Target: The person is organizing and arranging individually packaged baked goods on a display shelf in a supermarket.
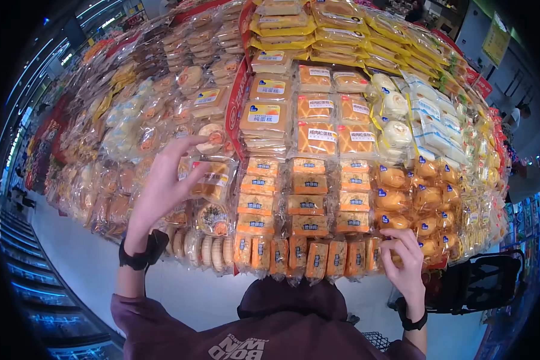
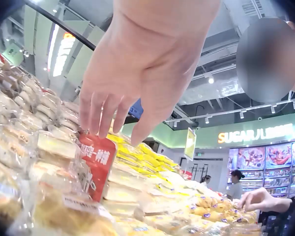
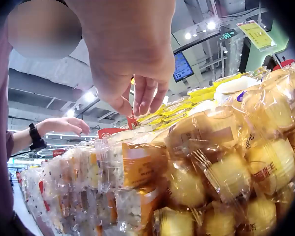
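Observation:
My left hand [image 1: 169,177] hovers over the left part of a sloping display of wrapped pastries, fingers spread and nothing between them. Below it lie a round wrapped bun with a reddish topping [image 1: 212,137] and a square wrapped cake [image 1: 212,180]. In the left wrist view, the fingertips overlap a red sign [image 2: 97,160]. My right hand [image 1: 404,255] hangs loosely bent at the front edge, holding nothing visible. Nearest to it are orange-labelled wrapped cakes [image 1: 355,258] and round yellow buns in clear wrappers [image 1: 392,201]; the right wrist view shows these buns [image 3: 226,179] below the hand.
Light sponge cakes [image 1: 263,117] and square lattice-topped cakes [image 1: 318,139] fill the middle, with yellow packets [image 1: 342,36] behind. A red divider [image 1: 237,114] runs between rows. A black cart-like object [image 1: 480,285] stands at right. Other people [image 2: 235,186] are in the background.

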`<action>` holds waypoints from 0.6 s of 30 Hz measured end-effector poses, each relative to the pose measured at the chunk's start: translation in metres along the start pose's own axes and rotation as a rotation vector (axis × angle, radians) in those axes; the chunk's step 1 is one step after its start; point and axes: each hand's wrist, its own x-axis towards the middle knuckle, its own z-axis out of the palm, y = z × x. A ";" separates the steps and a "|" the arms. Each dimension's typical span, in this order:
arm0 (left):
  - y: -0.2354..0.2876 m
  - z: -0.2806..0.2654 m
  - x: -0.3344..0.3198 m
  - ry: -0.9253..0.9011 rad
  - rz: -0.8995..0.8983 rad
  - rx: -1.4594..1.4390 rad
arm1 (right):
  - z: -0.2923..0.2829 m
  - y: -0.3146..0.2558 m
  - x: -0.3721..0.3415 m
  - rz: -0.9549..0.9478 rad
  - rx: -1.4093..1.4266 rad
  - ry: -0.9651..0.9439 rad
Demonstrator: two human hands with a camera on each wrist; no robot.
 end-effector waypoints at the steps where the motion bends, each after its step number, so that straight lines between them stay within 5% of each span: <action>1: -0.014 -0.008 0.021 -0.052 0.075 0.047 | 0.003 -0.001 -0.002 -0.007 0.020 -0.001; 4: -0.068 -0.013 0.088 -0.123 0.262 0.279 | 0.012 -0.003 -0.003 -0.047 0.062 -0.030; 6: -0.094 -0.007 0.124 -0.195 0.207 0.436 | 0.018 -0.006 -0.002 -0.088 0.070 -0.053; 9: -0.126 0.009 0.156 -0.244 0.336 0.428 | 0.023 -0.012 -0.001 -0.128 0.091 -0.059; 12: -0.124 0.017 0.164 -0.308 0.189 0.386 | 0.025 -0.016 -0.004 -0.130 0.104 -0.060; 18: -0.131 0.015 0.166 -0.067 0.281 0.492 | 0.019 -0.021 0.001 -0.145 0.099 -0.048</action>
